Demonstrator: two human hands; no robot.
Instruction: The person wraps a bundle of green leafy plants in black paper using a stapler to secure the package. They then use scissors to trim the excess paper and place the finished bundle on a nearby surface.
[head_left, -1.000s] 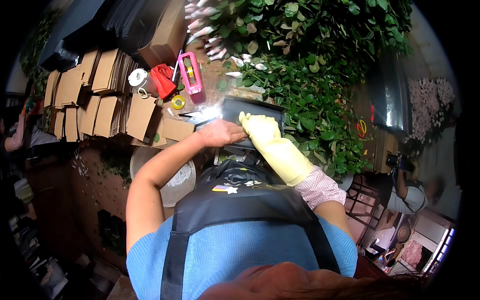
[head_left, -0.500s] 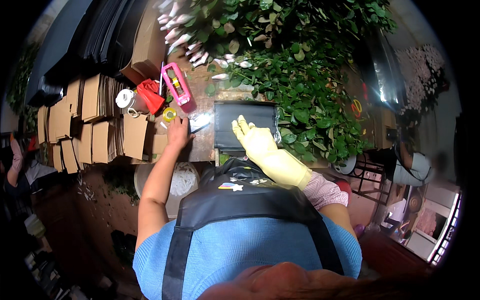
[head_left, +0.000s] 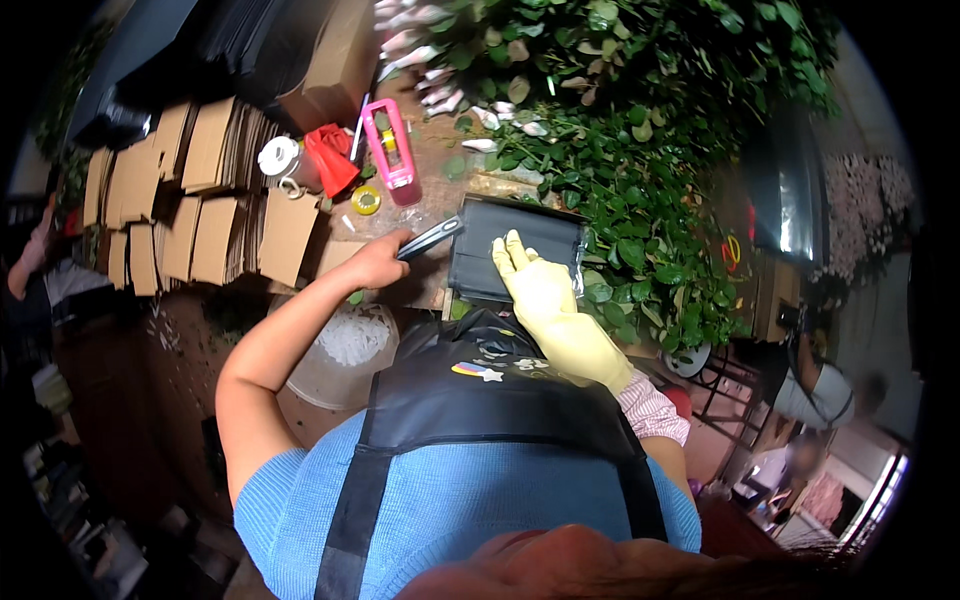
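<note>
My bare left hand (head_left: 380,262) is closed around a slim grey-and-black stapler (head_left: 433,237), its long end pointing up and right toward a black sheet. The black sheet (head_left: 480,268), dark and flat with a clear film edge on its right side, lies at the table's front edge. On it rests my right hand (head_left: 541,290), in a pale yellow rubber glove. The gloved fingers are stretched out over the sheet and grip nothing.
Leafy rose stems (head_left: 640,200) with wrapped pale heads cover the right and far table. A pink tape dispenser (head_left: 400,178), a yellow tape roll (head_left: 366,200), a red cloth-like item (head_left: 335,160) and a white-lidded cup (head_left: 280,158) stand left, beside stacked cardboard pieces (head_left: 205,155). Below is a bin (head_left: 335,375).
My left hand has picked up the stapler from the table and raised it beside the sheet. The right hand stays on the black sheet. The whole view has tilted and shifted.
</note>
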